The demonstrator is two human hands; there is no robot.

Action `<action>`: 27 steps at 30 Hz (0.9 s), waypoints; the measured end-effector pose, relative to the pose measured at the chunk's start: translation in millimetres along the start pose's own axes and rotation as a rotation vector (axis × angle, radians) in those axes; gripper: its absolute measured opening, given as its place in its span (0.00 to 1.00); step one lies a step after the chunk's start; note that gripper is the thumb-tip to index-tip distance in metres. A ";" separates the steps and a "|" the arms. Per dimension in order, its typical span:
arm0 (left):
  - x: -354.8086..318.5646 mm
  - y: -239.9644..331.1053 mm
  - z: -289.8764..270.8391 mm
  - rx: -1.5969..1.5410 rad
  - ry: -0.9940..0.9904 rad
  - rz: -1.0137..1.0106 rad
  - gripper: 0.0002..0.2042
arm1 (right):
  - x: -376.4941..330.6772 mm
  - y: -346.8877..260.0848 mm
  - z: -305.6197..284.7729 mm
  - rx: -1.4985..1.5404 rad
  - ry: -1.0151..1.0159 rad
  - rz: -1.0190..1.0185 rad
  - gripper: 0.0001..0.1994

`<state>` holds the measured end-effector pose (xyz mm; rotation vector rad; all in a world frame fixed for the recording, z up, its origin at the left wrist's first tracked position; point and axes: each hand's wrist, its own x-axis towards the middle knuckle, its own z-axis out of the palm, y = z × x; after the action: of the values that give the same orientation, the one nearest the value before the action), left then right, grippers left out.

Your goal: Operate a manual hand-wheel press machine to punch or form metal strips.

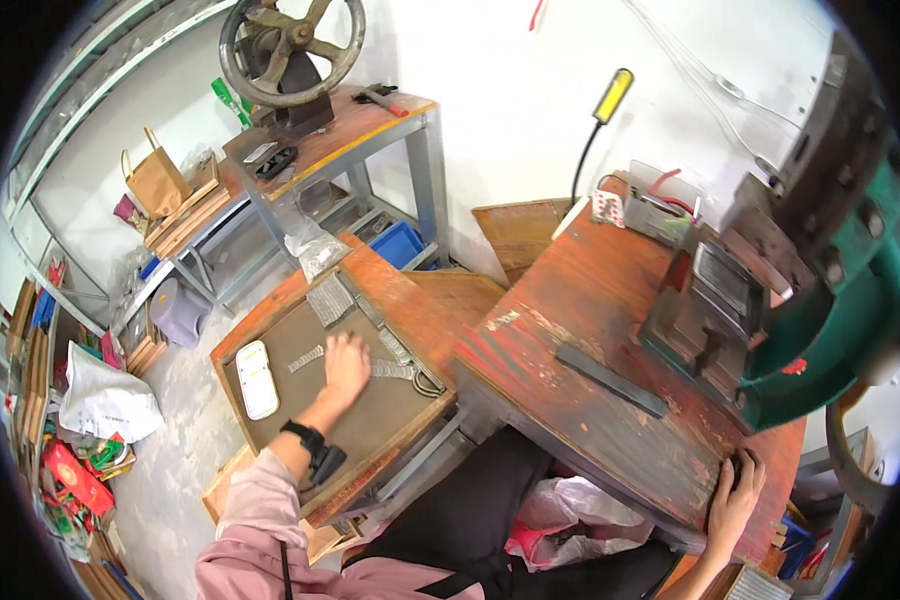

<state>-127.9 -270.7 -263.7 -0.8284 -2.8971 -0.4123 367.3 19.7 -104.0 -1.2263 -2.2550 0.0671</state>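
My left hand (345, 368), with a black band on the wrist, is over a shallow wooden-rimmed tray (300, 420). Its fingers are bent down and drawn together on a row of small silvery metal pieces (392, 370), which shows on both sides of the hand. What sits between the fingertips is hidden. Above the hand lies a block of stacked metal pieces (330, 300), and a white phone-shaped item (257, 380) lies at the tray's left. My right hand (736, 500) rests open at the near right edge of the red-brown worktable (580, 300), holding nothing.
A green press (820, 350) with a metal die (727, 285) stands on the worktable's right. A dark flat bar (610, 380) lies before it. Behind are a handwheel machine (300, 40), a blue bin (398, 245) and a grey stool (180, 312). A plastic bag (580, 520) hangs by my legs.
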 end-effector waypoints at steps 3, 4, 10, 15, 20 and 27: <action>46.1 -45.9 36.3 0.174 0.132 -0.006 0.17 | 0.1 0.6 1.9 -0.029 -0.005 0.008 0.12; 57.4 -56.5 44.4 0.292 0.190 0.005 0.19 | -0.5 1.3 2.3 -0.037 0.005 0.007 0.11; 77.1 -84.8 71.8 0.457 0.204 0.029 0.21 | 2.6 -1.8 4.6 -0.047 -0.004 -0.010 0.11; 83.7 -65.1 20.9 0.146 0.028 -0.156 0.24 | 2.2 -0.6 2.6 -0.073 -0.012 0.008 0.11; 68.9 -62.0 25.6 0.227 0.010 -0.012 0.26 | 7.9 -19.0 -2.3 -0.124 0.039 -0.076 0.13; 1.4 -51.5 37.3 0.184 0.072 0.116 0.24 | -1.5 4.6 6.3 -0.056 0.015 -0.020 0.11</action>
<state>-157.2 -301.4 -311.0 -0.9239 -2.7518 -0.1579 368.2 22.5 -111.4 -1.2292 -2.2696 -0.0129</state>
